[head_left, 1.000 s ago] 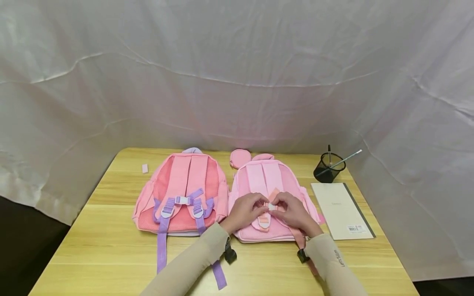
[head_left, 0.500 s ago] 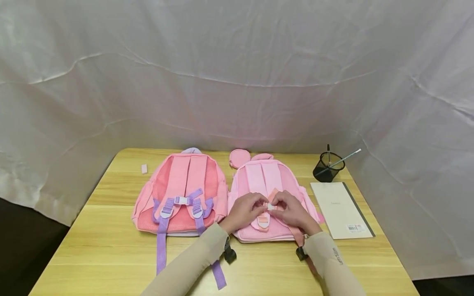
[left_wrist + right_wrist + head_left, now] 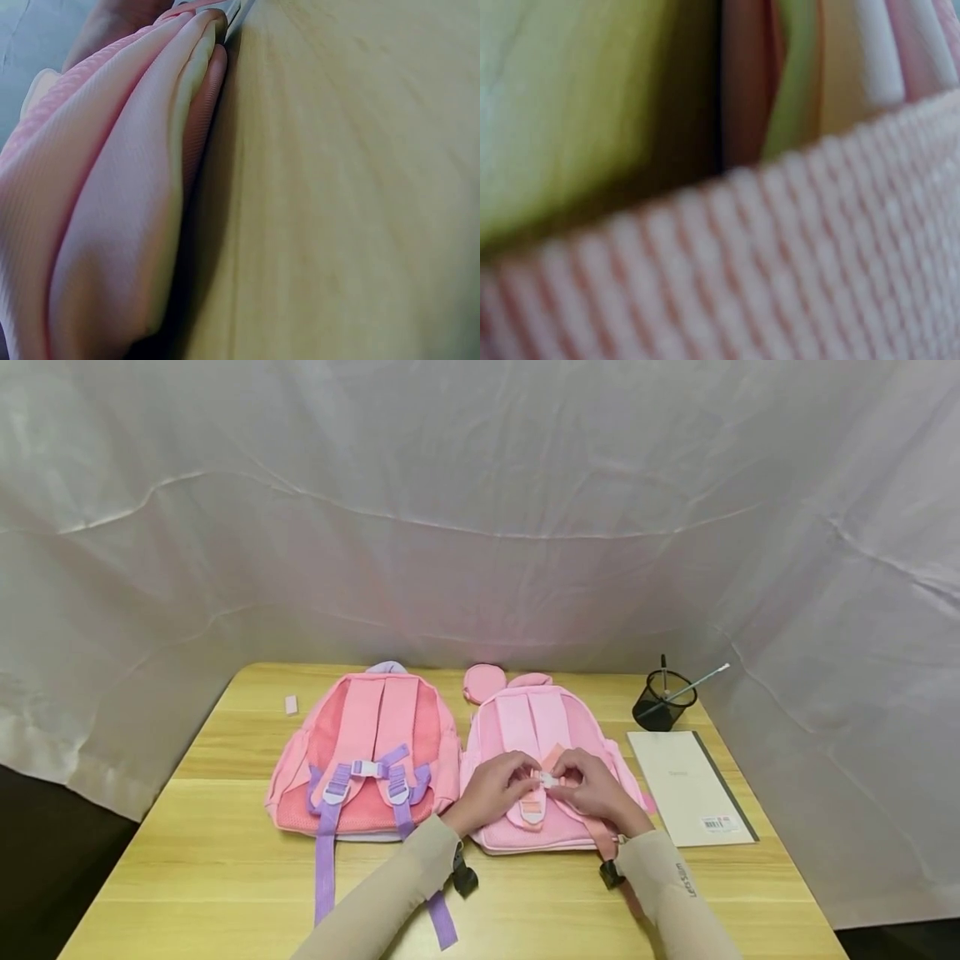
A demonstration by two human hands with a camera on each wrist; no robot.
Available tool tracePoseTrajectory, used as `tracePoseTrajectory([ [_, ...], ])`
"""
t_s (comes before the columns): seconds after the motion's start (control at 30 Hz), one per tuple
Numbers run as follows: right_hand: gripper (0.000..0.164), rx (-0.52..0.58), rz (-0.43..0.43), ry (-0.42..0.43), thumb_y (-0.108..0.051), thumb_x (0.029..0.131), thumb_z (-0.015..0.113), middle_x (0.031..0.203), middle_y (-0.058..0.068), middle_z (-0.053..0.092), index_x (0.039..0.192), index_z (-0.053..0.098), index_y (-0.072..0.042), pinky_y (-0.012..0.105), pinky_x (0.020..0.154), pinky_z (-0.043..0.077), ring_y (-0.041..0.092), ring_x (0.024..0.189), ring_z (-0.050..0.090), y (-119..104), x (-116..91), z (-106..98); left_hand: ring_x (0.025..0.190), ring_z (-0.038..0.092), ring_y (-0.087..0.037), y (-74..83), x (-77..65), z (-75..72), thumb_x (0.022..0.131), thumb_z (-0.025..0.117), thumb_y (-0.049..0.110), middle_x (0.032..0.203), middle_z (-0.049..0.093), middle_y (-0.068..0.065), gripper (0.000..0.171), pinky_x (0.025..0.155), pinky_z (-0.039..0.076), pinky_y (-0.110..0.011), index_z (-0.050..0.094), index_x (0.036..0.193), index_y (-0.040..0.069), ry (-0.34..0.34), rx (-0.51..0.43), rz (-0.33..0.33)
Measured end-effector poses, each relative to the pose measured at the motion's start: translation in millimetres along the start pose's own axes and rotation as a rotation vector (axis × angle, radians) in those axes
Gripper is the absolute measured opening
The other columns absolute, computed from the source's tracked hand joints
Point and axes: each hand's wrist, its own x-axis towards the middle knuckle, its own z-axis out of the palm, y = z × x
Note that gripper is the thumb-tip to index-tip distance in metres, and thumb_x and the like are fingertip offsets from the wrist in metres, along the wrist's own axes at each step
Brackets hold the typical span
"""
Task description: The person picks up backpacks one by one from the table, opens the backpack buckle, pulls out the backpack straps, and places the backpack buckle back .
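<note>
In the head view a light pink backpack [image 3: 498,739] lies with its straps upward on the wooden table. Over its lower middle, a white plastic buckle [image 3: 548,780] on orange webbing sits between both hands. My left hand [image 3: 491,789] pinches the buckle's left side between thumb and curled fingers. From the other side my right hand [image 3: 598,789] pinches its right end, fingertips nearly meeting the left ones. The left wrist view shows the backpack's side [image 3: 120,195] resting on the table. A blurred woven strap [image 3: 742,277] fills the lower right wrist view.
A coral backpack [image 3: 363,710] with purple straps and a fastened white buckle [image 3: 367,768] lies to the left. A small eraser-like block [image 3: 291,704] and a round pink pouch [image 3: 484,682] lie behind. At right are a mesh pen holder [image 3: 654,714] and a notebook [image 3: 693,789].
Both hands stay at the buckle with almost the same grip; a little more of the white buckle shows between the fingertips. The head view has shifted very slightly.
</note>
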Motion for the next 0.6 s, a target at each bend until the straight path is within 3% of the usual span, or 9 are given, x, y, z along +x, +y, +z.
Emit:
tracePoseTrajectory([
  [0.37, 0.019, 0.092, 0.040, 0.033, -0.018, 0.085, 0.085, 0.088, -0.001, 0.061, 0.091, 0.067, -0.021, 0.027, 0.074, 0.042, 0.017, 0.083, 0.051, 3.1, -1.3, -2.0, 0.087, 0.064, -0.005, 0.2, -2.1, 0.0, 0.101, 0.068, 0.028, 0.098, 0.071, 0.004, 0.022, 0.081, 0.054, -0.025, 0.066, 0.121, 0.019, 0.028, -0.073, -0.048],
  [0.6, 0.019, 0.131, 0.055, 0.054, -0.020, 0.086, 0.085, 0.085, 0.000, 0.059, 0.090, 0.067, -0.018, 0.026, 0.069, 0.041, 0.015, 0.078, 0.050, 4.0, -0.1, -1.9, 0.083, 0.062, -0.002, 0.0, -0.8, 0.0, 0.100, 0.070, 0.032, 0.094, 0.069, 0.007, 0.028, 0.076, 0.052, -0.021, 0.068, 0.125, 0.021, 0.047, -0.045, -0.022],
])
